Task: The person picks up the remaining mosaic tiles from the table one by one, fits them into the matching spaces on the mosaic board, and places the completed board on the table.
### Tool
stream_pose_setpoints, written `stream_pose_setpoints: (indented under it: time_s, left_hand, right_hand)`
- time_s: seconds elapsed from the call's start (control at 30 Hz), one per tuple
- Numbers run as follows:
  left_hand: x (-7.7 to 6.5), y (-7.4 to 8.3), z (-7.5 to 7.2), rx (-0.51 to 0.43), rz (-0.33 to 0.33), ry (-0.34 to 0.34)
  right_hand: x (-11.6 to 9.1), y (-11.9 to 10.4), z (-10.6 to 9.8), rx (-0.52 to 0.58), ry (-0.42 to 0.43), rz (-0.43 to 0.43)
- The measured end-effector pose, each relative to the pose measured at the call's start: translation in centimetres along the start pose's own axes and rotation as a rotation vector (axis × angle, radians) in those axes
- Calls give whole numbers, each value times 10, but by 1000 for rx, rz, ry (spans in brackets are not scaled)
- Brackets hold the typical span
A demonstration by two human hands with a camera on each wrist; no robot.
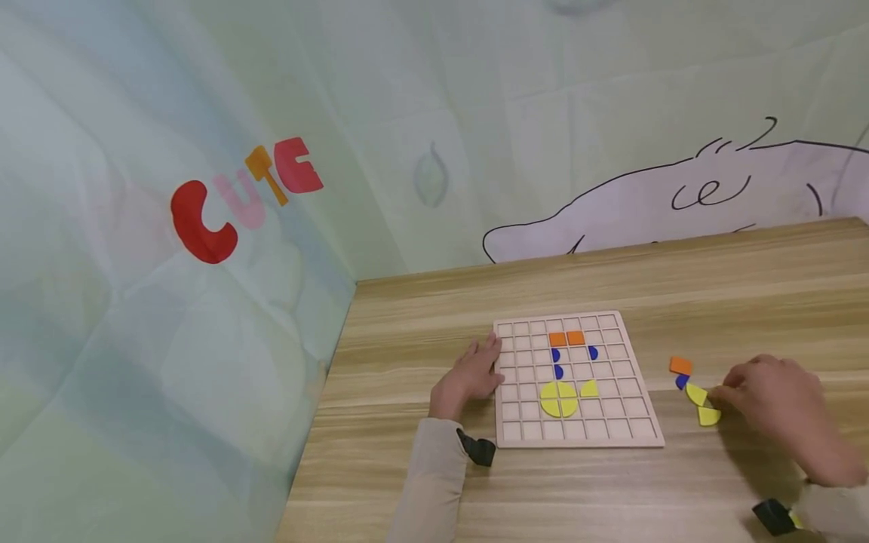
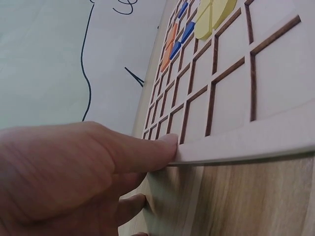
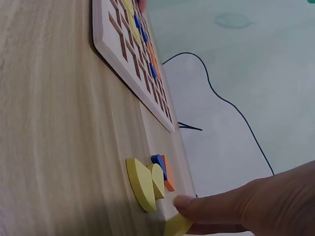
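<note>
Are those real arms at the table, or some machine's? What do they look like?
They are a person's. The left hand and right hand look bare, with no gloves. The left sleeve and right sleeve are plain, pale beige. A small black object shows at the left wrist and another black object at the right. I see no cables.

"CUTE" lettering point(image 1: 231, 202) is hanging upper left; a black-outlined cartoon point(image 1: 645, 204) is stretching across the upper right, above a wood-grain table point(image 1: 400, 332).
</note>
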State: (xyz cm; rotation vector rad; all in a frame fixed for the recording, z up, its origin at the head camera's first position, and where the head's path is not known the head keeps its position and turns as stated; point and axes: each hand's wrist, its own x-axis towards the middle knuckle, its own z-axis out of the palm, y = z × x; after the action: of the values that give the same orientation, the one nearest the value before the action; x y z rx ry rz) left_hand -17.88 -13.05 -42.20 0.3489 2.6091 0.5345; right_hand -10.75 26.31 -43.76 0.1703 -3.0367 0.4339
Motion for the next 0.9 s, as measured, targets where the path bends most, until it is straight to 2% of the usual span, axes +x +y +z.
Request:
stream_pose_setpoints:
  time_s: [0.13, 0.27, 0.47, 0.53, 0.8, 0.9]
  left_hand:
    - [0, 0, -1, 3, -1, -4]
    - [0, 0, -1, 7, -4, -7]
    - [-1, 0, 0, 4, -2, -1]
    - [-1, 0, -1, 2, -2, 2]
    - [0, 1, -1, 11, 1, -6]
    - [0, 1, -2, 11, -1, -7]
  right_hand:
    - [0, -1, 0, 16, 106, -13]
    - [4, -7, -3, 63, 153, -18]
    - [12, -15, -5, 128, 82, -36]
    - [14, -18, -4, 153, 83, -50]
    - [20, -35, 6, 188, 250, -225]
    - [23, -44, 10, 192, 264, -268]
